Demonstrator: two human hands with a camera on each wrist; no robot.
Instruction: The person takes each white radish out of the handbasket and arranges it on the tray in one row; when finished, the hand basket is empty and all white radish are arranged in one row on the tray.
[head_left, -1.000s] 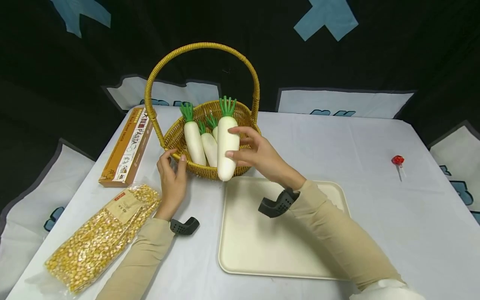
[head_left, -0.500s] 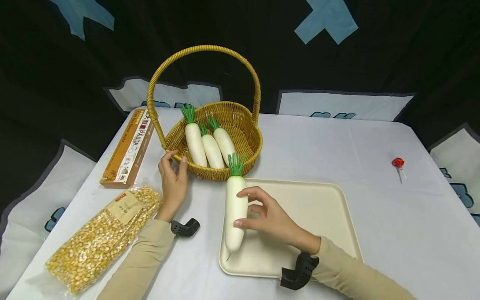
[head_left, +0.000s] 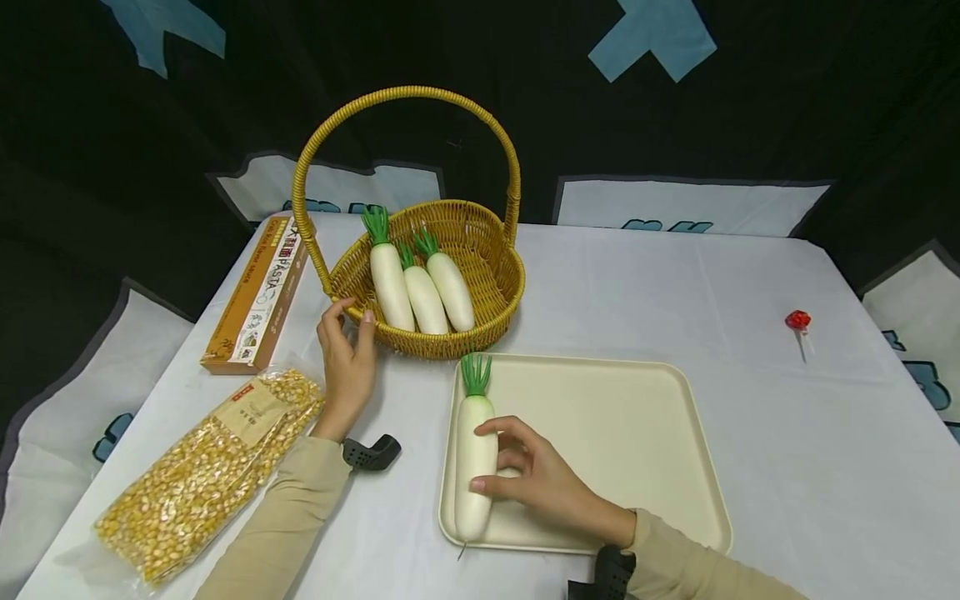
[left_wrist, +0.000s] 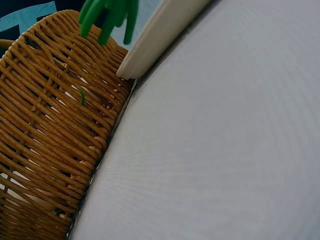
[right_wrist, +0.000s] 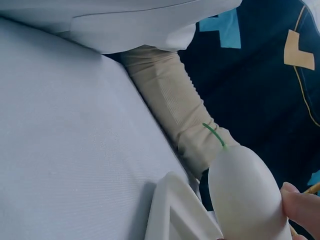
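Observation:
My right hand (head_left: 536, 471) pinches a daikon radish (head_left: 472, 467) between thumb and fingers, at its side. The radish has green leaf stubs and lies lengthwise along the left side of the cream tray (head_left: 600, 417). In the right wrist view, the radish's rounded end (right_wrist: 245, 195) with a thin green root shows near the tray corner (right_wrist: 170, 187). My left hand (head_left: 347, 367) holds the near left rim of the wicker basket (head_left: 491, 275), fingertips and thumb at the edge. Inside lean three more daikon radishes (head_left: 423, 296). The left wrist view shows the basket wall (left_wrist: 55, 115), no fingers.
Left of the basket lies a pasta box (head_left: 255, 296). A clear bag of corn kernels (head_left: 210, 475) lies beside my left forearm. Far right on the white tablecloth (head_left: 750, 283) is a red lollipop (head_left: 798, 323). The basket's tall handle (head_left: 408, 92) arches over it.
My right hand has carried the daikon radish from over the basket's front toward me and down to the tray's left side. The left hand has stayed at the basket rim.

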